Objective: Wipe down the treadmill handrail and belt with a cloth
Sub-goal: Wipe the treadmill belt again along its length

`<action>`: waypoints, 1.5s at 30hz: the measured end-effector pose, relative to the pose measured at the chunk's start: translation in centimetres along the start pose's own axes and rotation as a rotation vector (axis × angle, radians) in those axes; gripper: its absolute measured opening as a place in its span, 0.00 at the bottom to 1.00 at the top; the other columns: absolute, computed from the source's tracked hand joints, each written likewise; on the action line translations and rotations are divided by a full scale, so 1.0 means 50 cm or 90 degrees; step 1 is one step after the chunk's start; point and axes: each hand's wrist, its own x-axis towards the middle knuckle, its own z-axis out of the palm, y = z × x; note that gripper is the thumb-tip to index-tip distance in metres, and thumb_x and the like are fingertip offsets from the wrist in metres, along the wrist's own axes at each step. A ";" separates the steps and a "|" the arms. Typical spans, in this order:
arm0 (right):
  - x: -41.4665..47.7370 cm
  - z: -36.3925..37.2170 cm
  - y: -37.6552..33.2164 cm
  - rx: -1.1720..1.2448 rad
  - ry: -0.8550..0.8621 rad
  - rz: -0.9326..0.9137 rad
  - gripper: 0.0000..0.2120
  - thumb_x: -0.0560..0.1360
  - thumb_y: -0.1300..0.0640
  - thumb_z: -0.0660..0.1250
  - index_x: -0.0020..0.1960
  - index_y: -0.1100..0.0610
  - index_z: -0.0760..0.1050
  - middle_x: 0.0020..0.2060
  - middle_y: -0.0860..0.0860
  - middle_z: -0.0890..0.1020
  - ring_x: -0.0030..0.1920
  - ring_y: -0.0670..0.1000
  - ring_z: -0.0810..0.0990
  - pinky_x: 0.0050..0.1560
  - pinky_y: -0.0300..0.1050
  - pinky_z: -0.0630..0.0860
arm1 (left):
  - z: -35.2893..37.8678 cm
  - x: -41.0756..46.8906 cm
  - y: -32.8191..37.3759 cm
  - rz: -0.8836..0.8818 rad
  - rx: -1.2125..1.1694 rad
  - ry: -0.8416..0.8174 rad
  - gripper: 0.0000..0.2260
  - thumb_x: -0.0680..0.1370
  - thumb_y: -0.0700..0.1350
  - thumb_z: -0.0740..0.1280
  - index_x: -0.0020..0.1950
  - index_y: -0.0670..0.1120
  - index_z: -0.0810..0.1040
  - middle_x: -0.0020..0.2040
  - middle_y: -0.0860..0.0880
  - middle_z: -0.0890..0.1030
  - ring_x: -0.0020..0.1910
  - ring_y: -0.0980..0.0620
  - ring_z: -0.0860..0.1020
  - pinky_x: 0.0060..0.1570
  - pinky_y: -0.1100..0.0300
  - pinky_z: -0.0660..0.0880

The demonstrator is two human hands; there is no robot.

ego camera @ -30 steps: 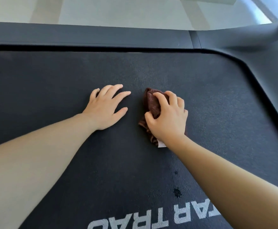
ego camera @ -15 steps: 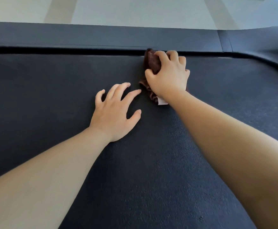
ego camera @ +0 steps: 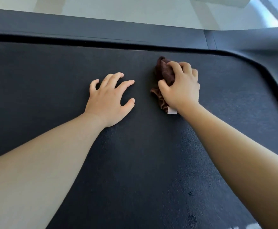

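step: belt wipe under way, judging by the cloth pressed on the belt [ego camera: 135, 154]
right hand [ego camera: 182, 90]: fingers curled tight round a bunched brown cloth [ego camera: 165, 74], pushing it flat onto the belt
left hand [ego camera: 109, 100]: empty, fingers spread, palm down on the belt, looks like a brace
gap: hands near each other, not touching; cloth just right of the left fingertips
cloth position: far part of the belt, near the side rail [ego camera: 93, 28] but clear of the dark gap in front of it
cloth look: dark brown, crumpled into a wad, fuzzy texture, frilly edge poking out below the thumb, small white tag [ego camera: 171, 111] at the wrist end
belt look: matte black, fine pebbled grain, no obvious streaks or wet sheen so I can't tell wiped from unwiped
marks: two small dark spots [ego camera: 191, 194] on the near right of the belt, not yet under the cloth; could be dirt or scuffs, too small to tell
done: can't confirm any section as finished from the surface alone
left: probably the near belt area with the spots, plus the curved corner [ego camera: 257, 63] at right
handrail: not in view, so its state is unknown; treat as open
risk: wadded cloth gives a small contact patch, so coverage per pass is likely narrow
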 end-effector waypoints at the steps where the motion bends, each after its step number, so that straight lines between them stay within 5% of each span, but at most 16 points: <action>1: -0.020 -0.003 0.000 -0.005 0.013 0.013 0.25 0.71 0.45 0.61 0.67 0.46 0.67 0.66 0.49 0.67 0.64 0.55 0.63 0.55 0.55 0.68 | 0.001 0.002 0.000 -0.002 -0.003 0.004 0.23 0.74 0.60 0.56 0.69 0.59 0.65 0.72 0.54 0.61 0.72 0.53 0.56 0.69 0.43 0.49; 8: -0.195 -0.023 -0.065 -0.041 0.018 0.080 0.26 0.70 0.44 0.60 0.67 0.47 0.66 0.67 0.49 0.66 0.64 0.56 0.62 0.57 0.57 0.68 | -0.020 -0.033 0.005 0.021 -0.057 -0.021 0.21 0.78 0.53 0.57 0.71 0.51 0.67 0.74 0.48 0.63 0.74 0.49 0.57 0.72 0.47 0.51; 16: -0.390 -0.102 -0.026 0.002 -0.081 -0.104 0.28 0.67 0.43 0.58 0.66 0.48 0.69 0.66 0.49 0.68 0.63 0.55 0.64 0.59 0.58 0.69 | -0.069 -0.251 0.032 0.154 -0.057 -0.106 0.21 0.78 0.53 0.60 0.70 0.51 0.69 0.73 0.50 0.65 0.73 0.48 0.59 0.71 0.44 0.55; 25: -0.526 -0.220 0.126 0.012 -0.197 -0.261 0.29 0.67 0.45 0.60 0.67 0.51 0.70 0.66 0.51 0.69 0.65 0.58 0.66 0.59 0.63 0.69 | -0.075 -0.512 0.206 0.159 -0.014 -0.189 0.25 0.76 0.60 0.53 0.72 0.55 0.66 0.75 0.51 0.60 0.75 0.50 0.55 0.71 0.39 0.52; 35: -0.542 -0.228 0.141 0.094 -0.213 -0.341 0.27 0.65 0.47 0.62 0.63 0.52 0.75 0.63 0.51 0.73 0.61 0.59 0.70 0.56 0.61 0.70 | -0.067 -0.536 0.233 0.109 0.010 -0.187 0.26 0.76 0.62 0.53 0.74 0.59 0.59 0.77 0.57 0.53 0.75 0.58 0.47 0.73 0.48 0.43; 40: -0.579 -0.225 0.133 0.071 -0.213 -0.404 0.28 0.65 0.46 0.62 0.64 0.51 0.73 0.65 0.53 0.72 0.62 0.60 0.69 0.54 0.60 0.71 | -0.101 -0.557 0.163 0.030 0.017 -0.153 0.24 0.77 0.61 0.50 0.73 0.60 0.61 0.76 0.58 0.55 0.75 0.58 0.52 0.72 0.43 0.49; 45: -0.638 -0.202 0.053 0.040 -0.209 -0.395 0.29 0.65 0.43 0.60 0.65 0.48 0.69 0.65 0.52 0.71 0.61 0.59 0.68 0.50 0.57 0.72 | -0.106 -0.560 0.126 0.018 -0.001 -0.119 0.24 0.77 0.58 0.52 0.72 0.56 0.63 0.75 0.55 0.59 0.75 0.54 0.56 0.71 0.48 0.50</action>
